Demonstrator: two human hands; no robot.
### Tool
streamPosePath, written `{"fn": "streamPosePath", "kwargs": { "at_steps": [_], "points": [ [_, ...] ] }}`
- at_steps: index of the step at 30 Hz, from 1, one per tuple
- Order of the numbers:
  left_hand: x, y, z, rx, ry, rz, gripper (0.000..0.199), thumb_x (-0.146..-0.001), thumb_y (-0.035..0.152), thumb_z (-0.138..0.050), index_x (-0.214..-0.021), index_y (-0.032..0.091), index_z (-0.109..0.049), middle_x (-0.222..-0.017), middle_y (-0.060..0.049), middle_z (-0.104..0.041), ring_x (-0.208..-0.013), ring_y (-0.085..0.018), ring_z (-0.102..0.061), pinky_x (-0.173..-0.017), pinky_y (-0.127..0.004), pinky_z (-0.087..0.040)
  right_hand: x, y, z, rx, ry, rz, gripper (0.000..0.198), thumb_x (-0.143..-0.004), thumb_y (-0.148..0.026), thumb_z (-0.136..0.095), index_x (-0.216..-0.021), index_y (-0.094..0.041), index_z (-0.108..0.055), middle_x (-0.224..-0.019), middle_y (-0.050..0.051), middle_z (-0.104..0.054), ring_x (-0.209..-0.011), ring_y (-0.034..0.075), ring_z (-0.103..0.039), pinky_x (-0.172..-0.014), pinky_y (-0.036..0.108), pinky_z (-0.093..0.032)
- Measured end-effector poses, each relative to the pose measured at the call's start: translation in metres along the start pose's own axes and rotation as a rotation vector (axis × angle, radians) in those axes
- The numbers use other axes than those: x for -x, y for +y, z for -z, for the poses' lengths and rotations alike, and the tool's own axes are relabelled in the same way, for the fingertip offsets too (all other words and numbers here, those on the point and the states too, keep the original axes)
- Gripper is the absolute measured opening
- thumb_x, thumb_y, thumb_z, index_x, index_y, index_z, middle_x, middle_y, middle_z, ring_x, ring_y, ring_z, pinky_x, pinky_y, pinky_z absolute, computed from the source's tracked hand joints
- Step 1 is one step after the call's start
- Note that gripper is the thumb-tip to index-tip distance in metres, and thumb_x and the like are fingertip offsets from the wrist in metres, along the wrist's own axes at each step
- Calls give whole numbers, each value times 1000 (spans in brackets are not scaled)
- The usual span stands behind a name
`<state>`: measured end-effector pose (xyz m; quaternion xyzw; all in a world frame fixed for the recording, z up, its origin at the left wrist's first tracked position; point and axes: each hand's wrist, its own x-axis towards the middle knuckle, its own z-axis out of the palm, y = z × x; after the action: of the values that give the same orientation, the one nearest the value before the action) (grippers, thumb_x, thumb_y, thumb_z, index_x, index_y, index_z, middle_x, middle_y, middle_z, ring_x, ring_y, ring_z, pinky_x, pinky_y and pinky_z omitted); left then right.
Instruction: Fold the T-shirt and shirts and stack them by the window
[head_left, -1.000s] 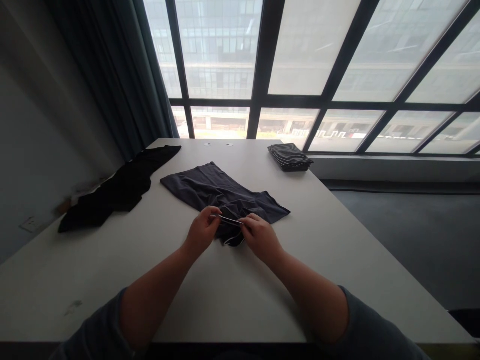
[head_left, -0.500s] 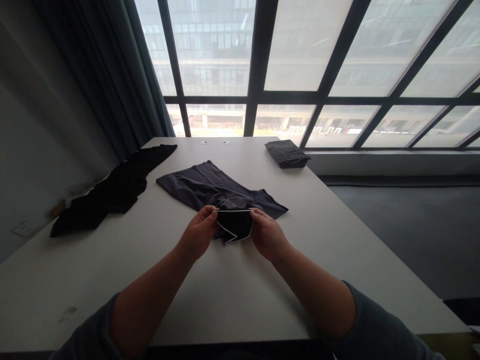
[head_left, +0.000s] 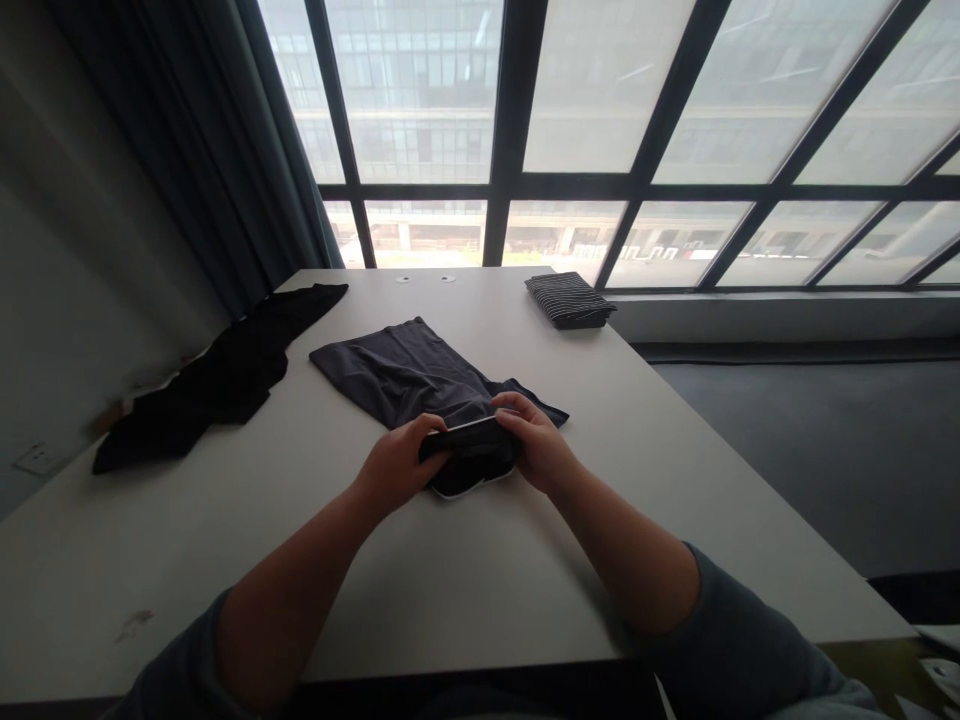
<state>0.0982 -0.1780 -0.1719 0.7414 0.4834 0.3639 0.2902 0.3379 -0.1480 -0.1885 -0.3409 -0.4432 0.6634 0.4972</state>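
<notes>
Left hand (head_left: 397, 462), right hand (head_left: 538, 444): fingers of both pinch the white-trimmed edge (head_left: 474, 428) at the near end of the dark garment (head_left: 409, 372), on the table (head_left: 450, 590). Step, judged: straightening this edge. Next move calls for 2 level grips.

Bright, dark-framed windows (head_left: 574, 90) rose beyond a white table (head_left: 450, 590), between a blue-grey curtain (head_left: 172, 130) and grey floor (head_left: 810, 440).
</notes>
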Motion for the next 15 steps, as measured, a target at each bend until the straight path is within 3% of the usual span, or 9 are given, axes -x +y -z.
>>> {"fn": "streamPosePath", "kwargs": {
  "at_steps": [2,5,7,11,15],
  "points": [
    [-2,-4,0,-194,114,-105,10,-90,21,-62,-100,23,-66,-95,-2,-66,-89,-20,-64,-83,-32,-51,0,-1,3,300,-43,145,39,-76,-45,-83,-103,-25,-63,-79,-4,-57,-68,14,-52,-65,26,-43],
    [-5,-10,2,-286,256,-146,17,-93,20,-57,-103,21,-70,-110,-7,-61,-97,-21,-64,-88,-34,-52,-1,1,8,829,-22,378,27,-76,-26,-79,-100,-24,-67,-94,1,-62,-83,18,-58,-79,31,-48],
    [-6,-14,4,-318,328,-119,20,-93,20,-57,-105,22,-73,-112,-8,-60,-95,-21,-64,-86,-33,-53,-2,4,12,1030,46,503,20,-80,-17,-71,-99,-24,-70,-102,5,-62,-94,21,-60,-89,36,-50],
    [-8,-16,6,-299,356,-59,17,-93,24,-60,-104,21,-73,-101,-5,-66,-81,-19,-62,-77,-30,-50,-4,6,16,1122,209,612,16,-90,-18,-62,-98,-23,-75,-101,9,-63,-98,25,-61,-94,40,-50],
    [-7,-12,7,-216,373,54,20,-90,30,-67,-108,23,-72,-95,-3,-71,-73,-18,-61,-70,-28,-46,-6,6,13,890,195,477,17,-90,-26,-64,-101,-24,-77,-98,6,-68,-87,21,-63,-83,36,-51]
  ]
}}
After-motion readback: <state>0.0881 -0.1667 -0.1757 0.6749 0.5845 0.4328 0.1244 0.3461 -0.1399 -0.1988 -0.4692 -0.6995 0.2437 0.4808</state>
